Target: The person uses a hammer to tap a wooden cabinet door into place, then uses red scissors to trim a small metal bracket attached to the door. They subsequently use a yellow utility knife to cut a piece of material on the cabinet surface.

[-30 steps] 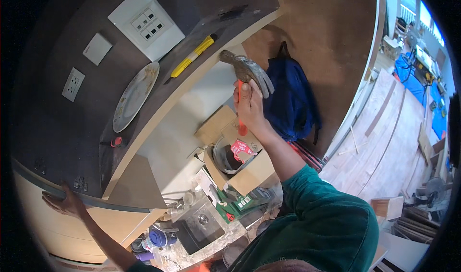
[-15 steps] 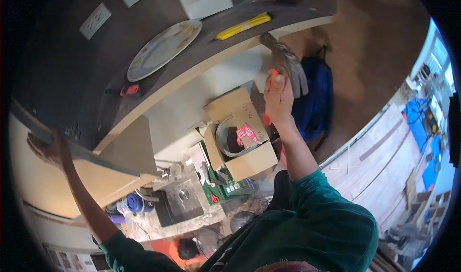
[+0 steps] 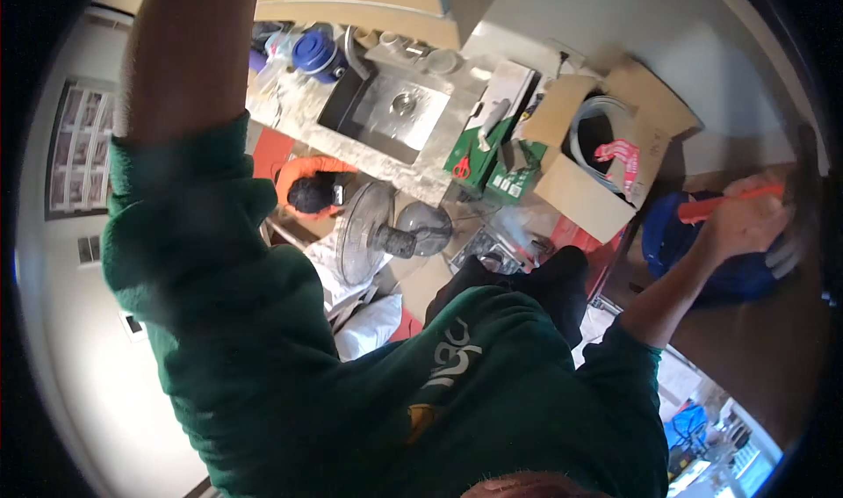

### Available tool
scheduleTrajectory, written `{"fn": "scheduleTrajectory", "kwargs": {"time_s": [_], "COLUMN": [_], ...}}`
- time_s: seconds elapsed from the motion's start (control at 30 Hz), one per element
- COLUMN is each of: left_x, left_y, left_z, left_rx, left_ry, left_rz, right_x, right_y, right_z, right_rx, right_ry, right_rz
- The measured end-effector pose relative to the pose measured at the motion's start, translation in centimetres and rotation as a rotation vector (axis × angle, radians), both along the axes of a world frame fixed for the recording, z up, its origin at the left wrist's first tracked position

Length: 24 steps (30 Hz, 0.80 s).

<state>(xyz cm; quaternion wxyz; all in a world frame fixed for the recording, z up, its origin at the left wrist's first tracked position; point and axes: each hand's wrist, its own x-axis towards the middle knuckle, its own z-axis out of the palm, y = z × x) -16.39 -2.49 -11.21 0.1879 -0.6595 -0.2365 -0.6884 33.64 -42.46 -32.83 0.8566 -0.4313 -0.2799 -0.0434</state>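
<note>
My right hand [image 3: 742, 224] is at the right edge, its fingers closed round the red handle [image 3: 702, 209] of a tool. A dark shape lies beyond the far end of the handle, too blurred to tell the tool's kind. A grey glove [image 3: 784, 256] hangs just below that hand, in front of a blue backpack [image 3: 665, 234]. My left forearm [image 3: 193, 54] reaches up out of the top of the picture in its green sleeve. The left hand itself is outside the view.
An open cardboard box [image 3: 580, 201] with a bucket [image 3: 606, 111] inside stands beside a green box [image 3: 481, 160]. Left of them is a counter with a steel sink [image 3: 386, 116] and a blue jug [image 3: 318, 56]. Below, a person in orange [image 3: 307, 182] is near a fan [image 3: 364, 233].
The view has swung, so the shelf with the plate and yellow knife is out of sight. My left hand has left the picture at the top. The right hand still grips the red handle.
</note>
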Motion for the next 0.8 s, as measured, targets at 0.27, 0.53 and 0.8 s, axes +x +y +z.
{"fn": "scheduleTrajectory", "kwargs": {"time_s": [0.27, 0.53, 0.8], "left_x": [-12.3, -16.6, -19.4], "left_y": [-10.7, -23.5, -31.7], "left_z": [-24.3, -40.0, -42.5], "left_rx": [-0.765, -1.476, -1.734], "left_ry": [-0.115, -0.291, -0.439], "left_rz": [0.175, 0.319, 0.435], "right_x": [-10.9, -17.9, -26.4], "right_y": [9.0, 12.3, 16.7], "right_z": [4.5, 3.7, -15.0], "right_rx": [-0.268, -0.786, -1.119], "right_ry": [-0.356, -0.839, -0.322], "right_rz": [-0.115, -0.239, 0.427]}}
